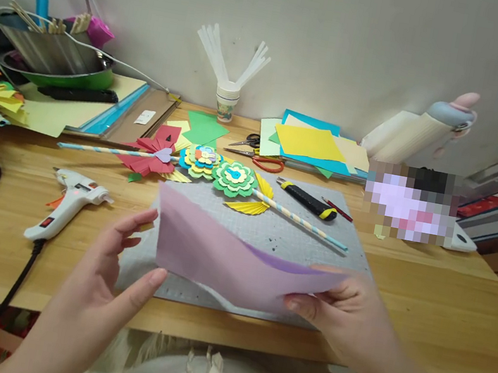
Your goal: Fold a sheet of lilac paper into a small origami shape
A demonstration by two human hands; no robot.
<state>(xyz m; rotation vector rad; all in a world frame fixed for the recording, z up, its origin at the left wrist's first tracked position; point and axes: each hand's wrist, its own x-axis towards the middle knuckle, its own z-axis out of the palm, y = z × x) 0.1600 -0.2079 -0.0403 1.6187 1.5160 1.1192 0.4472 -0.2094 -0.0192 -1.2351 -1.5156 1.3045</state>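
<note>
A sheet of light purple paper [222,252] is held up over a grey cutting mat [347,229], bent along its length. My right hand [342,312] pinches its right end between thumb and fingers. At the paper's left end, my left hand [112,278] has its thumb and fingers spread apart, close to the edge. Behind the paper lie paper flowers on striped straws: a red one [139,151], a blue and yellow one [199,162] and a green one [235,179] with yellow leaves.
A white glue gun [65,205] lies left of the mat. A box cutter [307,199], a dark red pencil [337,209], scissors [267,164] and coloured paper [312,143] are further back. A paper cup [226,102] holds clear sticks by the wall.
</note>
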